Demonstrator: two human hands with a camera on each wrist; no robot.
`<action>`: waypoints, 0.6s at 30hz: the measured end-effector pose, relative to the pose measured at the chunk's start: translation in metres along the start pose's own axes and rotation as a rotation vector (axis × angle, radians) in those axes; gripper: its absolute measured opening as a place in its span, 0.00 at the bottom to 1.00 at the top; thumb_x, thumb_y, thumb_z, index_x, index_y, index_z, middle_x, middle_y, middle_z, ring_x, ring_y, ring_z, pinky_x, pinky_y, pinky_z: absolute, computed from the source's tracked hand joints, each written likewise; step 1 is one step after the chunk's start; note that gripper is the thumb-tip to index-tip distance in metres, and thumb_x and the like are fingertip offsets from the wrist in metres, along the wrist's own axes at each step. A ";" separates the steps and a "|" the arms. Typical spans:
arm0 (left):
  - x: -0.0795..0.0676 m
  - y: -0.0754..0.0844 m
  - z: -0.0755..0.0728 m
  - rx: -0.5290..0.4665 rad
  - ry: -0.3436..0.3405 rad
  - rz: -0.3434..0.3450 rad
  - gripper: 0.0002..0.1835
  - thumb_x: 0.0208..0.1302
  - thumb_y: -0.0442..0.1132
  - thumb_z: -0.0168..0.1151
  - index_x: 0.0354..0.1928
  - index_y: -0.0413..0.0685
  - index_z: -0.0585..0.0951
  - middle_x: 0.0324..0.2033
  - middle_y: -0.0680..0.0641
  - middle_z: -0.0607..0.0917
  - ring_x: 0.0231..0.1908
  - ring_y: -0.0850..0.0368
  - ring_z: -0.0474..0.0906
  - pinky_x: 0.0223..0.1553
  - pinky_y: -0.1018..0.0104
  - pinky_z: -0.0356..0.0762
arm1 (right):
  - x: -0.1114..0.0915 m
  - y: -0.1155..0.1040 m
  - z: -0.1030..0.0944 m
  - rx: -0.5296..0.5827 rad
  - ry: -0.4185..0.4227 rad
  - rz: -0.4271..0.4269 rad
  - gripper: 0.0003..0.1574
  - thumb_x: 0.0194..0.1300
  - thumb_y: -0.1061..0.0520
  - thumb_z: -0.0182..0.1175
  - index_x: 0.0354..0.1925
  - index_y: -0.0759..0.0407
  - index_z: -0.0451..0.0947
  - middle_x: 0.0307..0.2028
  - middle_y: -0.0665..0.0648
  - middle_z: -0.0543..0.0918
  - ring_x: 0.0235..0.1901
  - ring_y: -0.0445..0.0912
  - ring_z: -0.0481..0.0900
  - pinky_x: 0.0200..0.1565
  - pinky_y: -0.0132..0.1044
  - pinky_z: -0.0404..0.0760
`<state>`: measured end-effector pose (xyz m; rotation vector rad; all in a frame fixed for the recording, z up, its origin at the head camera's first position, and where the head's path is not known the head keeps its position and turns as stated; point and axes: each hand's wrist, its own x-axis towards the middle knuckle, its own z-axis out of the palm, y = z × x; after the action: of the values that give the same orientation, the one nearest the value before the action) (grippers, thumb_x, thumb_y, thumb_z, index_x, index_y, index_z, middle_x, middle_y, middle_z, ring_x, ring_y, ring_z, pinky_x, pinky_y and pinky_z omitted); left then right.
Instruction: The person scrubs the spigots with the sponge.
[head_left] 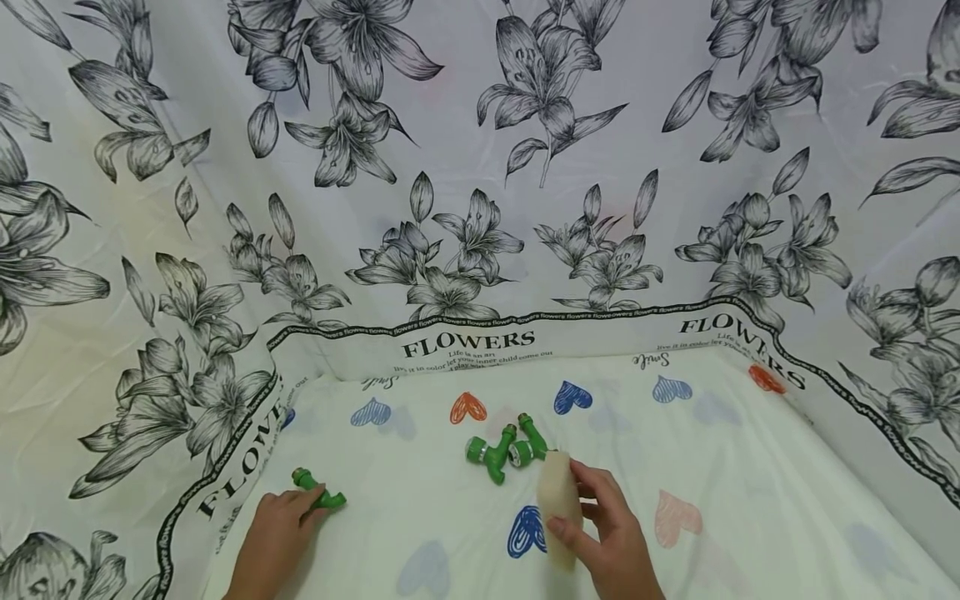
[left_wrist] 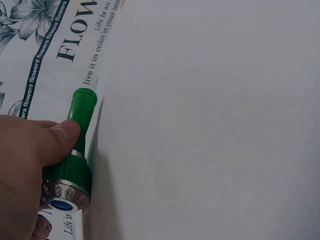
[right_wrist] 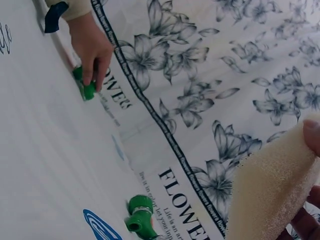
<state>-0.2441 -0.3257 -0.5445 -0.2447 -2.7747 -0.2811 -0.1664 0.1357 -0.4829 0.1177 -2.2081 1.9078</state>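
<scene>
My left hand [head_left: 273, 535] grips a green plastic tap [head_left: 331, 500] at the left of the sheet. In the left wrist view the thumb lies along the body of this tap [left_wrist: 83, 106], and its silver-ringed end with a blue centre faces the camera. A cream sponge [head_left: 557, 500] is held by my right hand [head_left: 611, 533], thumb on the near side and fingers on the far side. Beyond the sponge lie two more green taps, one on the left [head_left: 497, 457] and one on the right [head_left: 532, 437], close together. The sponge covers a little of the right one.
A white sheet with printed hearts [head_left: 677, 518] covers the work surface. Behind and at both sides hangs a white curtain [head_left: 450, 117] with black flower prints, its lower band lettered "FLOWERS".
</scene>
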 end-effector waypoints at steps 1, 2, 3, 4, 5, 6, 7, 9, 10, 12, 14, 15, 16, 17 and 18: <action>-0.001 0.000 0.001 -0.010 0.001 -0.006 0.21 0.52 0.41 0.73 0.50 0.47 0.84 0.38 0.44 0.83 0.33 0.49 0.75 0.33 0.56 0.68 | 0.000 0.001 0.000 0.000 -0.003 -0.007 0.38 0.56 0.45 0.70 0.63 0.44 0.68 0.55 0.47 0.72 0.51 0.47 0.71 0.51 0.38 0.78; -0.003 -0.001 0.003 -0.017 0.001 -0.016 0.21 0.52 0.41 0.74 0.50 0.48 0.84 0.38 0.45 0.81 0.33 0.49 0.74 0.32 0.56 0.69 | 0.000 0.001 -0.001 0.002 -0.004 -0.008 0.38 0.56 0.45 0.70 0.63 0.43 0.68 0.55 0.46 0.72 0.51 0.47 0.72 0.50 0.38 0.78; -0.003 -0.001 0.004 -0.025 -0.004 -0.036 0.21 0.52 0.41 0.74 0.50 0.49 0.84 0.38 0.45 0.80 0.33 0.48 0.73 0.32 0.55 0.70 | 0.000 0.001 -0.001 0.008 -0.002 -0.008 0.38 0.56 0.45 0.70 0.62 0.43 0.69 0.55 0.46 0.73 0.51 0.47 0.72 0.50 0.37 0.78; -0.004 -0.001 0.005 -0.034 -0.015 -0.060 0.21 0.53 0.42 0.73 0.51 0.50 0.84 0.38 0.45 0.78 0.34 0.48 0.73 0.32 0.55 0.70 | 0.000 0.001 -0.001 0.013 -0.002 -0.011 0.37 0.56 0.46 0.70 0.62 0.43 0.69 0.55 0.46 0.73 0.51 0.46 0.72 0.50 0.38 0.78; -0.005 0.000 0.005 -0.035 -0.025 -0.087 0.21 0.54 0.44 0.72 0.51 0.51 0.84 0.38 0.45 0.77 0.34 0.47 0.72 0.30 0.54 0.71 | 0.000 0.002 -0.001 0.020 0.002 -0.011 0.37 0.55 0.46 0.71 0.62 0.42 0.69 0.54 0.46 0.73 0.50 0.46 0.72 0.50 0.38 0.78; -0.005 0.000 0.005 -0.034 -0.043 -0.115 0.22 0.55 0.47 0.72 0.52 0.52 0.84 0.39 0.44 0.77 0.35 0.47 0.72 0.29 0.52 0.72 | 0.000 0.002 0.000 0.027 0.006 -0.008 0.37 0.55 0.46 0.71 0.62 0.41 0.69 0.54 0.46 0.73 0.50 0.46 0.72 0.50 0.38 0.78; -0.004 0.000 0.005 -0.031 -0.059 -0.141 0.23 0.56 0.51 0.70 0.53 0.53 0.83 0.40 0.44 0.77 0.36 0.46 0.73 0.29 0.50 0.72 | 0.000 0.001 0.000 0.032 0.007 -0.007 0.37 0.55 0.47 0.71 0.61 0.41 0.69 0.54 0.46 0.73 0.50 0.45 0.72 0.50 0.38 0.78; -0.003 0.001 0.004 -0.002 -0.070 -0.175 0.25 0.56 0.57 0.68 0.53 0.55 0.83 0.42 0.44 0.77 0.38 0.44 0.73 0.27 0.46 0.71 | 0.000 0.002 0.000 0.035 0.005 -0.006 0.37 0.55 0.47 0.71 0.61 0.40 0.70 0.54 0.46 0.73 0.50 0.45 0.72 0.50 0.38 0.78; -0.002 0.003 0.003 0.009 -0.054 -0.178 0.26 0.56 0.59 0.66 0.53 0.56 0.83 0.42 0.44 0.78 0.38 0.43 0.73 0.26 0.45 0.71 | 0.000 0.002 0.000 0.035 0.003 -0.006 0.37 0.55 0.47 0.71 0.61 0.40 0.70 0.54 0.46 0.73 0.50 0.45 0.72 0.50 0.38 0.78; 0.002 0.007 0.002 0.007 0.011 -0.150 0.27 0.55 0.60 0.67 0.53 0.55 0.82 0.43 0.44 0.78 0.37 0.43 0.73 0.23 0.46 0.69 | 0.000 0.002 -0.001 0.023 -0.005 -0.007 0.37 0.55 0.46 0.71 0.62 0.41 0.69 0.55 0.46 0.73 0.51 0.45 0.72 0.50 0.37 0.78; 0.008 0.014 0.000 -0.035 0.102 -0.091 0.27 0.54 0.57 0.69 0.54 0.55 0.81 0.44 0.45 0.78 0.38 0.44 0.72 0.25 0.47 0.70 | 0.000 0.002 -0.002 0.012 -0.002 -0.004 0.38 0.55 0.45 0.71 0.62 0.40 0.69 0.55 0.46 0.73 0.51 0.45 0.72 0.51 0.36 0.77; 0.013 0.019 -0.001 -0.071 0.145 -0.051 0.27 0.54 0.56 0.70 0.55 0.55 0.81 0.45 0.45 0.79 0.38 0.45 0.72 0.27 0.47 0.71 | 0.000 0.002 -0.002 0.009 0.004 -0.001 0.38 0.55 0.45 0.71 0.62 0.40 0.69 0.54 0.46 0.73 0.51 0.45 0.72 0.51 0.35 0.77; 0.017 0.024 -0.002 -0.115 0.177 -0.007 0.27 0.55 0.54 0.71 0.56 0.55 0.80 0.45 0.47 0.79 0.40 0.45 0.72 0.31 0.48 0.72 | 0.000 0.002 -0.003 0.008 0.009 0.001 0.38 0.54 0.45 0.71 0.62 0.40 0.69 0.54 0.46 0.73 0.51 0.45 0.72 0.51 0.35 0.77; 0.022 0.030 -0.004 -0.151 0.195 0.031 0.28 0.55 0.53 0.71 0.58 0.55 0.79 0.46 0.48 0.79 0.41 0.47 0.72 0.35 0.48 0.73 | 0.001 0.002 -0.003 0.006 0.014 0.005 0.38 0.54 0.45 0.71 0.62 0.40 0.69 0.54 0.45 0.73 0.51 0.45 0.72 0.51 0.35 0.77; 0.026 0.037 -0.005 -0.189 0.205 0.061 0.29 0.55 0.52 0.71 0.59 0.56 0.78 0.48 0.49 0.79 0.43 0.48 0.72 0.40 0.48 0.73 | 0.001 0.002 -0.003 0.007 0.020 0.012 0.38 0.54 0.44 0.71 0.62 0.38 0.69 0.54 0.45 0.73 0.51 0.44 0.72 0.51 0.34 0.77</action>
<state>-0.2594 -0.2877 -0.5242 -0.3261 -2.5349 -0.5229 -0.1672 0.1394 -0.4844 0.0868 -2.1937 1.9147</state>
